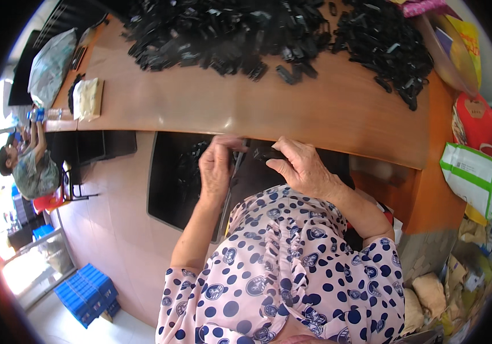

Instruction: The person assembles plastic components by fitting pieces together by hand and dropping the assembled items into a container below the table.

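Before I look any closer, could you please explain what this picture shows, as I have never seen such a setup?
Certainly. There is no machine here: a person works with two bare hands. The round, bent look comes from a wide fisheye camera worn on the person's head, looking down, so picture left is the person's left.

The brown wooden table bears a large heap of small black parts and, to its right, a smaller heap.

At the table's near edge, the right hand pinches a small dark piece, too unclear to identify. The left hand is beside it, its fingertips blurred, so I cannot tell whether it holds anything. Below the edge is a black bin with more dark parts inside.
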`<state>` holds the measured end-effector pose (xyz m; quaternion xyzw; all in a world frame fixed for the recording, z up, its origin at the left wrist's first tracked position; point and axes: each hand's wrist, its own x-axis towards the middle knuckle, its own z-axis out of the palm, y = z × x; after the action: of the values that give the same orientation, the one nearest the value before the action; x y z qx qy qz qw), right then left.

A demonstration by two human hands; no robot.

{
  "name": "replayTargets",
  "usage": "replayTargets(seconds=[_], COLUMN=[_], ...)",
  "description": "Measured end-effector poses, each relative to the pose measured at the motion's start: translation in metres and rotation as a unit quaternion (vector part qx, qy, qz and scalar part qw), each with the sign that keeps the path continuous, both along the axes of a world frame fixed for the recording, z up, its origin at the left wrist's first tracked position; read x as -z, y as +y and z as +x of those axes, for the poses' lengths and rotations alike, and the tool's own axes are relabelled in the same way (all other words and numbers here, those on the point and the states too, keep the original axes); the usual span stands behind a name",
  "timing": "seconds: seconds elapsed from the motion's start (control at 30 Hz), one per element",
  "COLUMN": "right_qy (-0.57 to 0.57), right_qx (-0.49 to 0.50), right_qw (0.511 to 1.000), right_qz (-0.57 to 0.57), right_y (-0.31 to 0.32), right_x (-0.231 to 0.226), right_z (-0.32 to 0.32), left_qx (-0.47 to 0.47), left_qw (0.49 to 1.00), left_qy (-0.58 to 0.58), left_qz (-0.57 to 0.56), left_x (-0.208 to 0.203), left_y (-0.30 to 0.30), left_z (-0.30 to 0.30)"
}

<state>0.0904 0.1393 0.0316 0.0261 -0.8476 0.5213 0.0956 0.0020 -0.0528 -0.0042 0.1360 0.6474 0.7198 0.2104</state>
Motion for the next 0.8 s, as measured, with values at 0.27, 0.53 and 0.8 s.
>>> replayTargets(seconds=[0.27,0.53,0.8], right_qy=[0.091,0.044,-0.156], right_qx=[-0.075,-0.125,0.015], right_qw=[0.974,0.969,0.890], right_qz=[0.195,0.208,-0.428], right_y=[-0.031,-0.043,-0.058], right_x=[0.006,0.012,0.018], right_z=[-0.024,-0.020,0.009], left_qx=[-0.192,0.110,-0.013], left_qw=[0.751,0.987,0.987], left_qy=[0.430,-0.088,-0.123], left_qz=[-0.463,-0.080,0.105], left_x=[0.065,0.008,0.005], left_y=[-0.117,-0.047,-0.022], left_z=[-0.029,0.018,0.063])
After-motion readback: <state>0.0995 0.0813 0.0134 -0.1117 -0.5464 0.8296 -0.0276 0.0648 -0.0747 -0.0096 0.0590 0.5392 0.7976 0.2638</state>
